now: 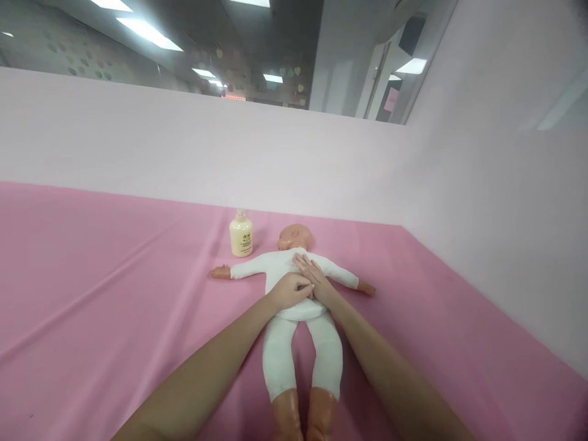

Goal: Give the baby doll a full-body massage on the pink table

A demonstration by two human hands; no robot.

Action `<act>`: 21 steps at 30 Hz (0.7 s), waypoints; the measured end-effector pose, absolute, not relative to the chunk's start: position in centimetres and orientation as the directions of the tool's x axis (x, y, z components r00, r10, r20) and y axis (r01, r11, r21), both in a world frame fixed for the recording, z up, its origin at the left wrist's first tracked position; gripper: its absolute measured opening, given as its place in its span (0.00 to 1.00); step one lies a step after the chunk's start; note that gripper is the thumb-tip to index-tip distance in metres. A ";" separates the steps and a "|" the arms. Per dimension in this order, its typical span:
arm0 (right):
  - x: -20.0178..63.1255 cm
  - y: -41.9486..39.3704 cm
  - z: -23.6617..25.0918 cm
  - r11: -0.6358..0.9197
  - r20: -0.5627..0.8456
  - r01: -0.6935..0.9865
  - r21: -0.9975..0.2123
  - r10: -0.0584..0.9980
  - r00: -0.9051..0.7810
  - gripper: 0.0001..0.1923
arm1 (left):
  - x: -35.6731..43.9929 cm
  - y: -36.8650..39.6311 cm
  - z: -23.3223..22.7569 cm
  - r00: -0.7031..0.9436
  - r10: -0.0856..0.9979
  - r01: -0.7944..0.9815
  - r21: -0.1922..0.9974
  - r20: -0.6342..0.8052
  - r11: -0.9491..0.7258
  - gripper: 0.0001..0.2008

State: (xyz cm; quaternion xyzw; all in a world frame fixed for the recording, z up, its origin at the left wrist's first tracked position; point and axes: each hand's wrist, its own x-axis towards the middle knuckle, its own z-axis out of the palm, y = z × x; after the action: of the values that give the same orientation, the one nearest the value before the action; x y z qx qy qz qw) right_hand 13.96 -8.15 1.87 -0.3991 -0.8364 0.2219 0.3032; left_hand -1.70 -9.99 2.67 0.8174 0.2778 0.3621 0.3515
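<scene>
A baby doll [302, 343] in a white long-sleeved top and white trousers lies on its back, arms spread wide and head turned to the left. Flat on its chest rests my right hand [316, 280], fingers stretched out towards the doll's neck. My left hand [291, 290] lies on the belly beside it, with its fingers curled inward and their tips close to my right hand. Whatever those curled fingers may hold is hidden. Left of the doll's head, a pale yellow pump bottle [241, 237] stands upright, apart from both hands.
The doll lies on a pink sheet [114, 294] with long creases running across its left side. A white wall [184, 147] rises behind it and another stands at the right. Above the back wall is a window [257, 49] with ceiling lights showing in it.
</scene>
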 end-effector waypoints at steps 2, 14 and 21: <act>14.0 -7.6 1.2 0.556 0.307 0.572 -0.603 0.824 -0.476 0.30 | -1.8 -9.9 2.6 0.563 0.713 0.203 0.766 0.418 -0.609 0.17; 14.7 -6.5 -0.8 0.461 0.307 0.688 -0.560 0.887 -0.345 0.33 | -2.1 -9.4 2.5 0.497 0.716 0.395 0.606 0.491 -0.690 0.19; 14.4 -6.6 -1.2 0.412 0.329 0.719 -0.560 0.907 -0.263 0.32 | -2.3 -8.7 2.4 0.424 0.706 0.490 0.512 0.567 -0.705 0.17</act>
State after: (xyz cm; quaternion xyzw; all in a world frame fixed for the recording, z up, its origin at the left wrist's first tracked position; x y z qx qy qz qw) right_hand 14.41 -6.56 -1.15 -0.5209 -0.7803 0.1511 0.3115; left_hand -2.35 -8.67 2.38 0.8329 0.3592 0.3986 0.1354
